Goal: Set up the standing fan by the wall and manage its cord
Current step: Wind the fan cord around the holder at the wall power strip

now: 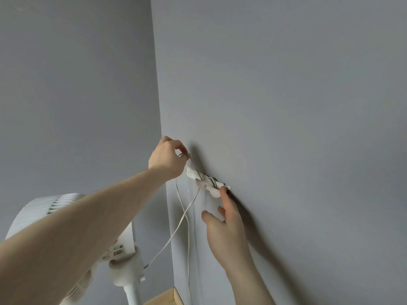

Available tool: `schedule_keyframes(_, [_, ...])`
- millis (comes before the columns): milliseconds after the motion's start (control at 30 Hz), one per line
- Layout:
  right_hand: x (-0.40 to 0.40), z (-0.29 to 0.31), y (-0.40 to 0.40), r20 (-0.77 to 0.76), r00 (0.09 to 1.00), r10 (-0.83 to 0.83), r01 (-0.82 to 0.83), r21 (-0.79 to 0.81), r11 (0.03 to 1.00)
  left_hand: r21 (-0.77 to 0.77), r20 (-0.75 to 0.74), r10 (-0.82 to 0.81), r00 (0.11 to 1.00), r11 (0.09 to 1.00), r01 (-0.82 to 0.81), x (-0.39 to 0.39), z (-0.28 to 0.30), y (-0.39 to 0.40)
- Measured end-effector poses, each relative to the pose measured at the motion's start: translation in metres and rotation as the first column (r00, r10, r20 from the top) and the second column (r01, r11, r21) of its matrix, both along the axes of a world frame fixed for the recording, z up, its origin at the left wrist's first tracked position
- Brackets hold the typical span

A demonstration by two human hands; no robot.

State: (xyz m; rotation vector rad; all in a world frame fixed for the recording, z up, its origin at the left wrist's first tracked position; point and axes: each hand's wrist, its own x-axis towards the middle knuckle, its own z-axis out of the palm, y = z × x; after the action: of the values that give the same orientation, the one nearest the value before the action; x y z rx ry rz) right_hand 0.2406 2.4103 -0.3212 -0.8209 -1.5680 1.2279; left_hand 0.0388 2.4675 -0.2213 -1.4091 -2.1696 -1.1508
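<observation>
While the left hand pinches a thin strand of the white cord between thumb and fingertips, its grip narrow and closed on that strand, the right hand lies flat against the grey wall, fingers straight, one fingertip touching a white wall hook (the cord is wound round it several times). Just below and right of the left grip sits this hook; from it two lengths of cord hang down, passing left of the right hand. One length runs to the standing fan, well below the left grip, beside the wall corner. Wooden floor shows beneath.
</observation>
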Motion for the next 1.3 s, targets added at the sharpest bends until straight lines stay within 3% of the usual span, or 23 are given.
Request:
schedule_keyframes(433, [0.013,0.011,-0.012,-0.019,0.995,0.095,-0.096,-0.069,0.993,0.356,-0.048,0.125,0.991,0.929,-0.100,-0.001,0.104,-0.043])
schedule_keyframes(833, [0.025,0.012,-0.045,-0.039,0.995,0.089,-0.092,-0.083,0.992,0.415,-0.060,0.032,0.998,0.910,-0.004,0.058,0.170,-0.087])
schedule_keyframes(1133, [0.047,0.021,-0.053,-0.113,0.991,0.076,-0.079,-0.025,0.997,0.338,-0.074,-0.034,0.997,0.940,0.057,0.097,0.188,-0.130])
schedule_keyframes(1300, [0.051,0.024,-0.057,-0.187,0.980,0.065,-0.070,-0.023,0.997,0.129,-0.061,-0.210,0.976,0.968,0.216,0.126,0.166,-0.152])
